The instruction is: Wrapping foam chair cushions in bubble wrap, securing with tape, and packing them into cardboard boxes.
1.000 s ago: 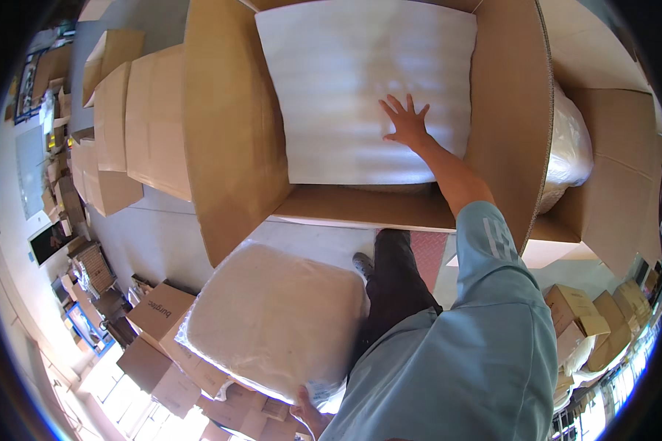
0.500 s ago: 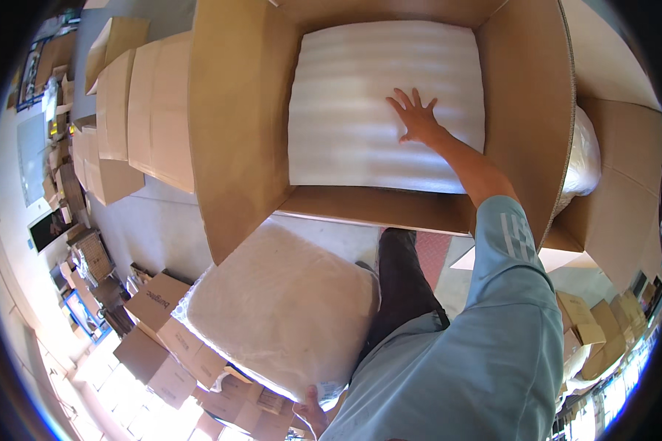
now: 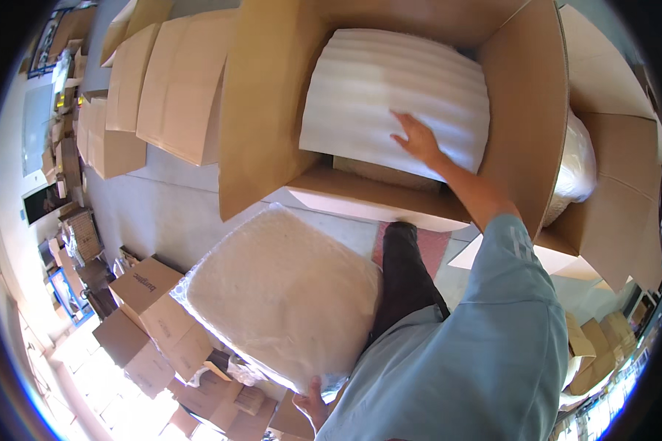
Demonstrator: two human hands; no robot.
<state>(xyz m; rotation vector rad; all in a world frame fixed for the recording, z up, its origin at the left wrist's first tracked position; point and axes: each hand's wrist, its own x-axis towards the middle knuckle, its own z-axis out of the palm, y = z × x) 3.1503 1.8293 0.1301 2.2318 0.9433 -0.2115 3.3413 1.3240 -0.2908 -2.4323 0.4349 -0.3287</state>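
Observation:
A white foam sheet (image 3: 397,95) with a ribbed surface lies inside a large open cardboard box (image 3: 265,110). My right hand (image 3: 419,140) rests on or just over the sheet, fingers stretched and thumb apart, holding nothing; contact is hard to tell. Past the sheet's near edge a brown, rough-looking block (image 3: 386,173) shows, mostly covered. Outside the box, at my left side, my left hand (image 3: 312,404) grips the lower edge of a big, square, tan cushion-like bundle (image 3: 279,294) in clear plastic. Part of the left hand's grip is hidden by the bundle.
Tall cardboard boxes (image 3: 180,88) stand at the far left, with smaller cartons (image 3: 162,316) piled below them. Right of the open box are another open carton (image 3: 621,184) and a plastic-wrapped item (image 3: 575,162). A red mat (image 3: 434,253) lies by my leg.
The foam sheet now sits askew, its near edge drawn away from the box's near wall, baring the brown block. My right hand's spread fingers have come closer together. My left hand keeps its hold.

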